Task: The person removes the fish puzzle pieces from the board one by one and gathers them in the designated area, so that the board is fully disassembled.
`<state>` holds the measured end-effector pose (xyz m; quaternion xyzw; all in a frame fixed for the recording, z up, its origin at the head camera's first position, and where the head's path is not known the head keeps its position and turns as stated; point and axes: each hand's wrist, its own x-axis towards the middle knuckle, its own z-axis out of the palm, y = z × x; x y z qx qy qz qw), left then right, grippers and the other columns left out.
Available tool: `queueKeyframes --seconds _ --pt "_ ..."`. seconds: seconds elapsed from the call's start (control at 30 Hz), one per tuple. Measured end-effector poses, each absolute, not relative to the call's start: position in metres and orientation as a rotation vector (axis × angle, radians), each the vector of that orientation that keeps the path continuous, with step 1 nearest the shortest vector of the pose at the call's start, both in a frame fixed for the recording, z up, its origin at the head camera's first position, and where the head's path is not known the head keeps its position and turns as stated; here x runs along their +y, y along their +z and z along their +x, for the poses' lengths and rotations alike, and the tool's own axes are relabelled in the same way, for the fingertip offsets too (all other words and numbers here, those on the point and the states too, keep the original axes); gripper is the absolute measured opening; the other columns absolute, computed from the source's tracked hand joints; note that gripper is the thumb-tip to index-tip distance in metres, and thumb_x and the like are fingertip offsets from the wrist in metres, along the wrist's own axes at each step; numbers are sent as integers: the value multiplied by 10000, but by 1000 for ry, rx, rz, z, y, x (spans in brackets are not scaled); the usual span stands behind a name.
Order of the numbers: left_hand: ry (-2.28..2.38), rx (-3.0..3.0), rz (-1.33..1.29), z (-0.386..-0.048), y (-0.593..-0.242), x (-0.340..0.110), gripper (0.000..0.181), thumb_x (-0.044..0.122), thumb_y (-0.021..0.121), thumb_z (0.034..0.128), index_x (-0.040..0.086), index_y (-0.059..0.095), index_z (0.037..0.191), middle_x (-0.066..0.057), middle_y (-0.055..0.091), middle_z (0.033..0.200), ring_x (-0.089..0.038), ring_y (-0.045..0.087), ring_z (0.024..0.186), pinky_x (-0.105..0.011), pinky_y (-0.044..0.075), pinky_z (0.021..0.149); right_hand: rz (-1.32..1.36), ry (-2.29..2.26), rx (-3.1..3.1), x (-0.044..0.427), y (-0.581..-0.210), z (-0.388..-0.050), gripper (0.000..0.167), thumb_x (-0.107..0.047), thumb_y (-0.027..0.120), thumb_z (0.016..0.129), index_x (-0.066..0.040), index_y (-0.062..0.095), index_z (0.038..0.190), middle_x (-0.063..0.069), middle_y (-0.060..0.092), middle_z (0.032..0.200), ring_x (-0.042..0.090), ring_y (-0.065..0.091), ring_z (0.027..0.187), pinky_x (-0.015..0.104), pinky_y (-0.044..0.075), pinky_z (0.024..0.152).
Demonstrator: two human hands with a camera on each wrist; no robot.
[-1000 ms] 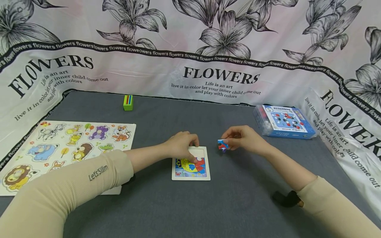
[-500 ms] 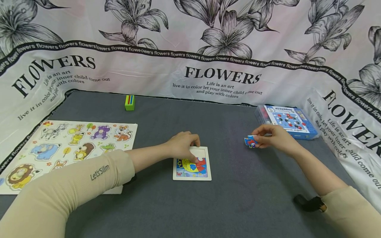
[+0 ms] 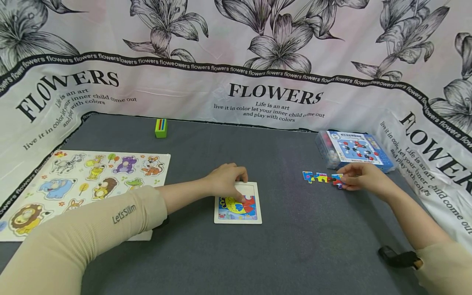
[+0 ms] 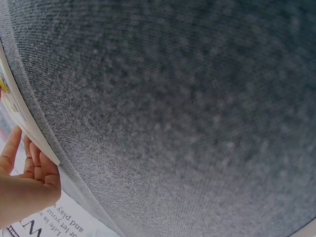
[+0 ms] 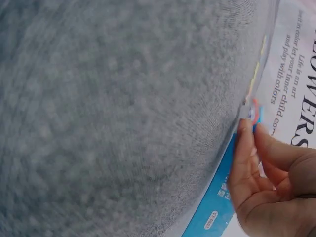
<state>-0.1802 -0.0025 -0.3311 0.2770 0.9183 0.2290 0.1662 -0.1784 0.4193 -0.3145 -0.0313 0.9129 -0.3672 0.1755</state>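
My left hand (image 3: 226, 180) grips the small framed jigsaw puzzle (image 3: 237, 220), thumb on its face and fingers at its far edge. Yellow, red and blue pieces fill the lower part of the frame; the hand hides some of the upper part. Over to the right, my right hand (image 3: 363, 180) pinches a red and blue puzzle piece (image 3: 337, 179) between thumb and fingers. Just left of it lie a yellow puzzle piece (image 3: 322, 177) and a blue puzzle piece (image 3: 307, 176), in a row on the grey cloth. The right wrist view shows the pinched piece (image 5: 255, 112) edge-on.
A clear-sided box with a blue molecule-picture label (image 3: 355, 149) stands right behind my right hand. A large animal picture board (image 3: 82, 192) lies at left, partly under my left arm. A green striped block (image 3: 161, 128) sits near the back curtain.
My right hand has moved rightward in steps, ending beside the box with a red and blue piece pinched. The yellow and blue pieces now show in a row. The left hand has stayed put.
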Motion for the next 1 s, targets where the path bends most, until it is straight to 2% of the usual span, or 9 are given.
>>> queueKeyframes --seconds 0.1,0.4,0.73,1.0 --pt "652 2615 790 -180 -331 -3 469 347 858 743 173 641 1121 -50 570 1027 -190 486 940 -265 378 719 -17 -1060 2548 422 -316 -179 439 -91 548 998 179 446 1330 -100 660 923 -26 664 791 247 592 749" --pt "649 2617 790 -180 -331 -3 470 344 857 747 165 642 1125 -54 570 1028 -194 484 941 -269 378 722 103 -1108 2525 423 -318 -181 437 -64 478 1022 239 412 1331 -140 701 888 -54 667 769 224 588 748" --pt "646 2619 801 -180 -332 -2 475 351 854 749 168 642 1133 -54 573 1034 -192 482 942 -265 379 722 209 -1035 2572 418 -316 -179 443 -215 585 994 154 559 1236 -158 680 785 -28 681 698 222 586 695" --pt "651 2622 807 -181 -334 -3 472 352 855 746 171 643 1127 -54 581 1033 -192 484 947 -270 392 727 209 -978 2613 416 -317 -179 427 -232 586 994 138 583 1205 -134 675 784 -26 667 687 217 583 684"
